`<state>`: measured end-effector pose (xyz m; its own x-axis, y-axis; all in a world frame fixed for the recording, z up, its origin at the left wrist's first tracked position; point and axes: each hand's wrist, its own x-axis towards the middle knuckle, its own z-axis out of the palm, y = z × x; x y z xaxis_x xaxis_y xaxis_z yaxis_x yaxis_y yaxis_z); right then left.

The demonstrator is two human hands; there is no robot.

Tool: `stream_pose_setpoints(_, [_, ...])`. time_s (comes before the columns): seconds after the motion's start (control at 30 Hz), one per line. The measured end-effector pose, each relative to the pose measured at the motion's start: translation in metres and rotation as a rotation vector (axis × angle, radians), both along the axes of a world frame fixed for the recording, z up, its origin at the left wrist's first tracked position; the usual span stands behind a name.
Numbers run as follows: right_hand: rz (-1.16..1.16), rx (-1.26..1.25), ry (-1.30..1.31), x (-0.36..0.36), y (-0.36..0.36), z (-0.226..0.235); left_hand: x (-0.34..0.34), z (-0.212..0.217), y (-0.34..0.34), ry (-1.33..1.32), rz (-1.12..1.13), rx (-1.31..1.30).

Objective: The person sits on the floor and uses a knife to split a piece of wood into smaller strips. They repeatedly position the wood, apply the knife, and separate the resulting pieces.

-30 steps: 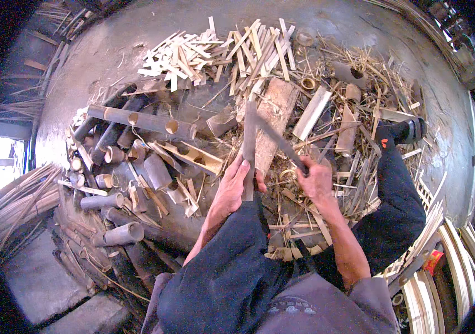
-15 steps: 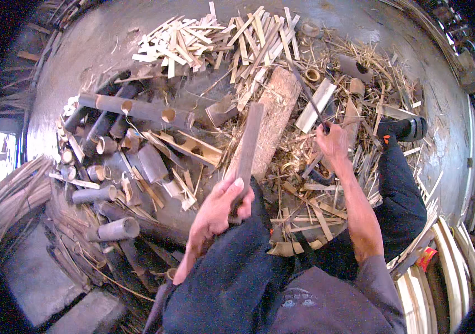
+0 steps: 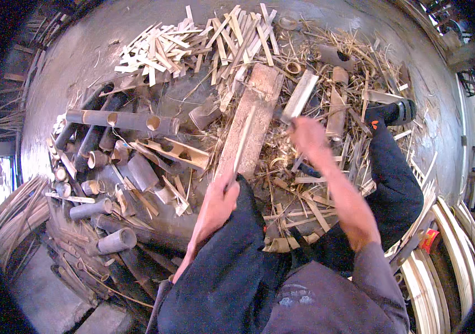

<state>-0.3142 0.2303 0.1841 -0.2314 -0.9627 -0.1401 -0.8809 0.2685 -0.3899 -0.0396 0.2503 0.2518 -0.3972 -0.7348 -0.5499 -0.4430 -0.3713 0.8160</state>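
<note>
My left hand [image 3: 218, 201] is closed round the lower end of a bamboo strip [image 3: 245, 135]. Its narrow edge faces up, and it slants away from me over a thick, rough wooden block [image 3: 266, 84]. To the right of the block, my right hand [image 3: 311, 138] is wrapped round the handle of a knife [image 3: 283, 116]. Motion smears this hand and the dark blade, whose tip I cannot make out. The blade lies close to the strip's right side; whether it touches is unclear.
Split bamboo slats [image 3: 162, 49] are heaped beyond the block. Cut bamboo tubes [image 3: 129, 118] lie to the left, some with holes. Shavings and offcuts [image 3: 354, 61] cover the right side near my sandalled foot [image 3: 399, 113]. Long pale strips [image 3: 424, 284] stand at the lower right.
The bamboo strip has turned from its broad face to its narrow edge. My right hand has swung left with the knife, nearer to the strip. The whole view has shifted slightly.
</note>
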Motion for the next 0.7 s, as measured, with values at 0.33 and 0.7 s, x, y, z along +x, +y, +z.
stream_pose_setpoints(0.33, [0.230, -0.134, -0.280, 0.020, 0.000, 0.039, 0.014, -0.023, -0.044, 0.722, -0.078, 0.819])
stream_pose_setpoints(0.7, [0.011, -0.110, -0.262, 0.055, 0.029, -0.006, -0.037, -0.065, -0.039, 0.527, 0.589, 0.052])
